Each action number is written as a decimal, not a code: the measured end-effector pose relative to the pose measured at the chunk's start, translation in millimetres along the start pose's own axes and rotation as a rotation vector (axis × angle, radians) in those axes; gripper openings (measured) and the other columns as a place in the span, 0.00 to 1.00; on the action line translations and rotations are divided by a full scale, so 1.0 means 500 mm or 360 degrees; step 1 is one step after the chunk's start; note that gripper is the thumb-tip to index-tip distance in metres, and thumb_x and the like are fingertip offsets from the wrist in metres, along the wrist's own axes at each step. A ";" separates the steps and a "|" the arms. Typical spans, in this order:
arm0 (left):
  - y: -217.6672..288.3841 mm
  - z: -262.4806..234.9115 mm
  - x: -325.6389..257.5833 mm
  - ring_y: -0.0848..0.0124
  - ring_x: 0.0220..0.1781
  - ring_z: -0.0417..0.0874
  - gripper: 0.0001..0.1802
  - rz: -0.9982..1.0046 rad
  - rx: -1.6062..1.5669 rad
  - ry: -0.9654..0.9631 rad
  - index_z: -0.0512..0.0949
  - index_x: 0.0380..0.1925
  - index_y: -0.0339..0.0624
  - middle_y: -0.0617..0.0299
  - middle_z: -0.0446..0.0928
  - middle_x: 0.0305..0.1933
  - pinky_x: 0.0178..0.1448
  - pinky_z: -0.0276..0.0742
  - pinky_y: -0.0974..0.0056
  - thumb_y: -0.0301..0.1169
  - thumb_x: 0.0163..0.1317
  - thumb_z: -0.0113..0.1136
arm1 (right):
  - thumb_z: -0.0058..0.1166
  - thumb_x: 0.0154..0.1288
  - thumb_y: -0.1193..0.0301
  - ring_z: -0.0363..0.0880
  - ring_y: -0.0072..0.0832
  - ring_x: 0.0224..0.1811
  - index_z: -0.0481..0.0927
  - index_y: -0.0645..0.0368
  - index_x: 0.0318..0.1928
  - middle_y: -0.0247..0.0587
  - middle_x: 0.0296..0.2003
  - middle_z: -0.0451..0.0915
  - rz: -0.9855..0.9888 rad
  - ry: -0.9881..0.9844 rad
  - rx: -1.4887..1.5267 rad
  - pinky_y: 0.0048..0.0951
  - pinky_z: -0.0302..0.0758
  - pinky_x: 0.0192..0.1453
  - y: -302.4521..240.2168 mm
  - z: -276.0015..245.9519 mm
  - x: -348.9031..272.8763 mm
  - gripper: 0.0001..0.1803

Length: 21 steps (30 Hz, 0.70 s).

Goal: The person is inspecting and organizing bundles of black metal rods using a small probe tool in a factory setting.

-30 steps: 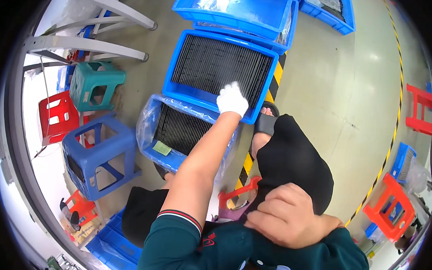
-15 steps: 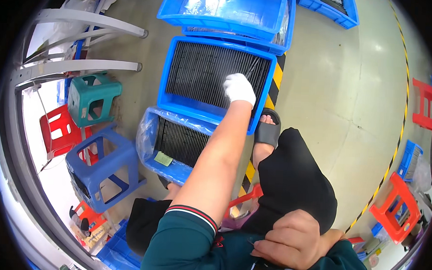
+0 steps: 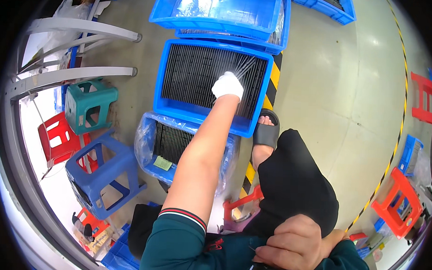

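Note:
My left hand (image 3: 227,86), in a white glove, is down in a blue plastic bin (image 3: 159,80) filled with rows of thin dark strips (image 3: 189,72). Its fingers are closed on several loose thin strips (image 3: 246,65), which slant out past the hand toward the far right corner. The exact grip is hidden by the glove. My bare right hand (image 3: 290,242) is held close to my body with the fingers curled in. A fine thin thing seems to show at its fingertips, too small to name.
Nearer me stands a smaller plastic-lined blue bin (image 3: 152,133) of dark strips with a green paper slip (image 3: 162,163). Stacked blue bins (image 3: 215,28) stand beyond. On the left are a blue stool (image 3: 98,171), a green stool (image 3: 91,104) and metal table legs (image 3: 91,26).
My left hand has moved slightly left and nearer me, and the loose strips now fan out from it more plainly. My right hand stays closed by my body.

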<state>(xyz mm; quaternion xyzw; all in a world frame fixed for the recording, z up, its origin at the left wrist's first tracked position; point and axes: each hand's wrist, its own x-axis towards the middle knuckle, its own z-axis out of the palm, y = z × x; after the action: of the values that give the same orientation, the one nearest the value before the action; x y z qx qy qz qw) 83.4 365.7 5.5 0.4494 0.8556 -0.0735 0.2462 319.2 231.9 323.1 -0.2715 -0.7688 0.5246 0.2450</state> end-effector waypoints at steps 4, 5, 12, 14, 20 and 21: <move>-0.057 0.012 0.049 0.52 0.50 0.83 0.14 -0.0030 -0.0283 -0.0313 0.80 0.41 0.43 0.45 0.81 0.46 0.51 0.80 0.54 0.33 0.58 0.51 | 0.61 0.43 0.70 0.78 0.29 0.32 0.84 0.53 0.32 0.32 0.28 0.78 -0.0039 -0.0025 0.0046 0.27 0.74 0.30 -0.010 0.007 0.003 0.11; -0.062 0.016 0.055 0.51 0.45 0.85 0.13 -0.0027 -0.0451 -0.0390 0.80 0.39 0.42 0.43 0.82 0.43 0.48 0.81 0.54 0.32 0.56 0.52 | 0.62 0.44 0.70 0.78 0.29 0.33 0.84 0.53 0.32 0.32 0.28 0.78 -0.0038 -0.0031 0.0044 0.27 0.74 0.31 -0.010 0.007 0.001 0.10; -0.122 0.009 -0.009 0.61 0.28 0.80 0.06 -0.0243 -0.2306 -0.1387 0.73 0.34 0.42 0.56 0.77 0.29 0.30 0.78 0.56 0.22 0.56 0.56 | 0.63 0.44 0.69 0.78 0.29 0.33 0.84 0.53 0.32 0.32 0.29 0.77 -0.0040 -0.0038 0.0033 0.28 0.74 0.31 -0.013 0.010 -0.004 0.10; -0.145 0.013 -0.037 0.58 0.33 0.81 0.04 -0.0256 -0.2631 -0.1498 0.74 0.36 0.43 0.56 0.77 0.32 0.35 0.79 0.54 0.26 0.62 0.57 | 0.64 0.45 0.69 0.78 0.29 0.33 0.84 0.53 0.32 0.32 0.29 0.77 -0.0066 -0.0030 0.0049 0.28 0.74 0.32 -0.016 0.016 -0.002 0.10; -0.186 0.012 -0.108 0.52 0.48 0.78 0.21 0.0072 -0.3155 -0.1841 0.73 0.50 0.44 0.55 0.74 0.45 0.50 0.78 0.48 0.28 0.55 0.66 | 0.65 0.46 0.68 0.78 0.29 0.33 0.83 0.54 0.32 0.32 0.29 0.77 -0.0135 -0.0072 0.0078 0.27 0.74 0.31 -0.022 0.026 0.001 0.09; -0.186 0.013 -0.117 0.51 0.49 0.78 0.23 0.0083 -0.3209 -0.1878 0.72 0.50 0.44 0.55 0.74 0.45 0.50 0.77 0.47 0.27 0.54 0.67 | 0.65 0.46 0.68 0.78 0.29 0.33 0.83 0.54 0.32 0.32 0.29 0.77 -0.0137 -0.0079 0.0077 0.27 0.74 0.31 -0.021 0.028 0.001 0.09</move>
<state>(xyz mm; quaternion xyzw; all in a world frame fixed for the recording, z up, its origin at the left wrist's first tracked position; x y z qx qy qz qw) 38.7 266.2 19.6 -0.0361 0.2698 0.4469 0.8522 308.1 219.7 328.5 -0.2190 -0.7727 0.5386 0.2547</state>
